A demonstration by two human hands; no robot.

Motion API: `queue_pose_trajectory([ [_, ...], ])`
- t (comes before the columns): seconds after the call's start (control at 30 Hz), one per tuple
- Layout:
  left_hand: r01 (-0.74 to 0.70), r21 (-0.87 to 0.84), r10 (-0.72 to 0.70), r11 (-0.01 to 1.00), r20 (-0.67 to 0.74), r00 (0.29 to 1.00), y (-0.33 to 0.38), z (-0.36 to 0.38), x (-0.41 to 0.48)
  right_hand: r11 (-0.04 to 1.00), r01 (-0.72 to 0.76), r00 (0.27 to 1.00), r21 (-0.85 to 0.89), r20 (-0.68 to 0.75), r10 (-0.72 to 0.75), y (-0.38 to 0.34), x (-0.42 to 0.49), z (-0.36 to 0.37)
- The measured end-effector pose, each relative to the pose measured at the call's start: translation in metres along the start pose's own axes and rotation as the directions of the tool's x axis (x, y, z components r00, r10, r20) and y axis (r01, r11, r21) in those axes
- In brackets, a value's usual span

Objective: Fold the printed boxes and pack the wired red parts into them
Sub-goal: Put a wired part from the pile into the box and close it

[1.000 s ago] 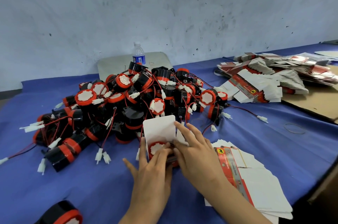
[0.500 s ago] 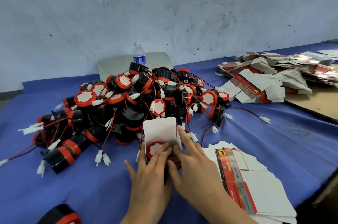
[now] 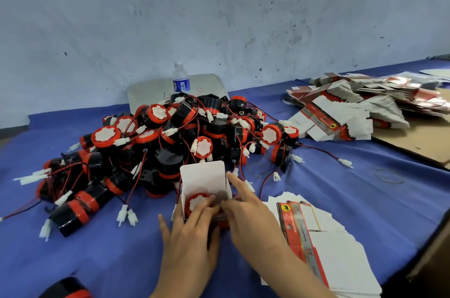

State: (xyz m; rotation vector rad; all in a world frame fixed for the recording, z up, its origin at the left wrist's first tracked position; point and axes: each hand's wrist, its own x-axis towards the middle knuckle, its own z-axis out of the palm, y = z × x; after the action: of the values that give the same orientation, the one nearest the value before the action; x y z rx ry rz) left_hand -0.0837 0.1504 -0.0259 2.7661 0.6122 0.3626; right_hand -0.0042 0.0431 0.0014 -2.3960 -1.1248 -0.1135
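A small printed box [image 3: 204,177] lies on the blue cloth with its white lid flap standing up. A red part [image 3: 195,201] with a white face sits in its open mouth. My left hand [image 3: 188,237] holds the box from the near side, fingertips pressing on the red part. My right hand [image 3: 246,215] holds the box's right side, index finger stretched along the flap edge. Behind the box lies a big pile of wired red and black parts [image 3: 175,137]. The box's lower body is hidden by my hands.
A fanned stack of flat printed boxes [image 3: 321,244] lies to the right of my hands. More flat boxes [image 3: 353,107] are heaped at the back right on cardboard [image 3: 418,142]. A water bottle [image 3: 181,78] stands behind the pile. Rubber bands [image 3: 389,176] lie on the cloth.
My fingers have pushed the red part a little deeper into the box and both hands have closed in on it. The pile has not moved.
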Motion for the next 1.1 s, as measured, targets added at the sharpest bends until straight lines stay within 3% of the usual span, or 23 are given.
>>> queue_pose_trajectory([
  [0.2, 0.019, 0.09, -0.021, 0.996, 0.021, 1.0, 0.003, -0.004, -0.001, 0.993, -0.004, 0.998, 0.117, -0.06, 0.011, -0.001, 0.0, -0.002],
  [0.4, 0.023, 0.042, -0.023, 0.999, 0.001, 1.0, 0.004, -0.007, 0.001, 0.995, -0.021, 1.0, -0.097, -0.004, 0.021, -0.001, 0.002, 0.007],
  [0.63, 0.002, -0.009, -0.003, 1.0, -0.033, 0.999, 0.002, -0.007, 0.004, 0.982, 0.018, 0.977, -0.185, -0.205, -0.057, -0.002, 0.001, 0.005],
  [0.73, -0.007, 0.003, 0.007, 1.0, -0.034, 0.999, 0.0, -0.006, 0.003, 0.989, 0.051, 0.967, -0.137, -0.24, -0.083, -0.005, 0.003, 0.003],
  [0.87, -0.015, 0.013, 0.015, 1.0, -0.016, 1.0, -0.002, -0.004, 0.002, 0.955, 0.078, 0.993, -0.288, -0.06, -0.1, 0.001, 0.004, 0.008],
  [1.0, -0.043, -0.018, 0.042, 0.999, -0.014, 0.999, -0.002, -0.001, 0.004, 0.972, 0.031, 0.997, -0.231, -0.055, -0.045, -0.005, 0.0, 0.002],
  [1.1, -0.181, -0.183, 0.148, 0.966, -0.181, 0.972, -0.004, -0.001, 0.003, 0.978, 0.046, 0.997, -0.204, -0.051, -0.058, -0.004, 0.0, 0.007],
])
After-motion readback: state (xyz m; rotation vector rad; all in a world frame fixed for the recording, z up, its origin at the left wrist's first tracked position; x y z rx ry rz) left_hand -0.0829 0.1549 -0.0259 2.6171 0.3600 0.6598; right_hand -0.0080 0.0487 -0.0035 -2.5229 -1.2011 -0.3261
